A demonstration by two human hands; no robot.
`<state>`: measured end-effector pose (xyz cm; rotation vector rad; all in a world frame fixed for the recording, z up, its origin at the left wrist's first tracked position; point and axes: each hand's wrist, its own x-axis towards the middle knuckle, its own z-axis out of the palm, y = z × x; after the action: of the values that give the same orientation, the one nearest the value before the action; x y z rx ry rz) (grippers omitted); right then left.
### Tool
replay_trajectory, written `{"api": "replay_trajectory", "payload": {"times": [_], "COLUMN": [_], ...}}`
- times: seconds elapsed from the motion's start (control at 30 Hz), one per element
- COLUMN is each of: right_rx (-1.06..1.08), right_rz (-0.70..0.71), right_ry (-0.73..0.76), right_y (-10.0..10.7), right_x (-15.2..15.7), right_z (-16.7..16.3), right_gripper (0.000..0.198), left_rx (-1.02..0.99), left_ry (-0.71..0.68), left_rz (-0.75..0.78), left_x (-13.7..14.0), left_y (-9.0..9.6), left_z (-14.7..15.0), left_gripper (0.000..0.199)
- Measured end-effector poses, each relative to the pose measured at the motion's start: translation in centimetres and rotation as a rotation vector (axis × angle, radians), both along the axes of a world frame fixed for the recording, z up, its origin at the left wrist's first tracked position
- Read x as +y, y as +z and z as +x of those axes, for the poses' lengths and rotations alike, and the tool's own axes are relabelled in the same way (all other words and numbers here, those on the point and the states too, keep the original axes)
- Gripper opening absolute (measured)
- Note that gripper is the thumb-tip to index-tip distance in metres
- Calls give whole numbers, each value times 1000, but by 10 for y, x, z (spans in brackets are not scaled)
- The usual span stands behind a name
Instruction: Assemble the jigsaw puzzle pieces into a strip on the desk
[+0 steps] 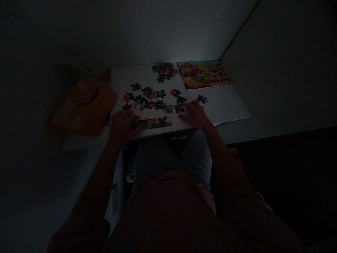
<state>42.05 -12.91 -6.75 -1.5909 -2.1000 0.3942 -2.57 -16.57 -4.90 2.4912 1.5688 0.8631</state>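
In dim light, a short strip of joined puzzle pieces [158, 122] lies along the near edge of the white table. My left hand [121, 127] rests at its left end, thumb and fingers bent around that end and partly hiding it. Past the strip's right end is my right hand [195, 114], its index finger and thumb at the edges of a dark puzzle piece [179, 108] lying on the table. Just left of that piece sits an orange-and-green puzzle piece [168, 109]. Several loose puzzle pieces [150, 95] spread beyond the strip, between my hands.
A heap of puzzle pieces [165, 71] lies at the back. Right of it is a farm picture [205, 74]. An orange puzzle box [83, 105] or folder stands at the left. One piece [202, 99] lies apart at the right. Walls [158, 31] border the table [226, 105].
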Motion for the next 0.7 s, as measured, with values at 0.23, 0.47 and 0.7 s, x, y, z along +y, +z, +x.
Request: {"api": "replay_trajectory", "payload": {"times": [0.23,0.47,0.7], "right_rx": [0,130,24], "right_rz": [-12,17,2], "right_ry": [16,50,249], "right_y": [0,-3,5], "right_x": [13,8,2], "right_z": [-6,0,5], "right_gripper": [65,44,60], "left_rx": [6,17,45], "left_ry": [69,96,138], "left_rz": [-19,9,0], "left_x": [-10,-15,-14], "left_y": [1,4,7], "left_z": [4,5,6], "left_gripper": [44,44,45]}}
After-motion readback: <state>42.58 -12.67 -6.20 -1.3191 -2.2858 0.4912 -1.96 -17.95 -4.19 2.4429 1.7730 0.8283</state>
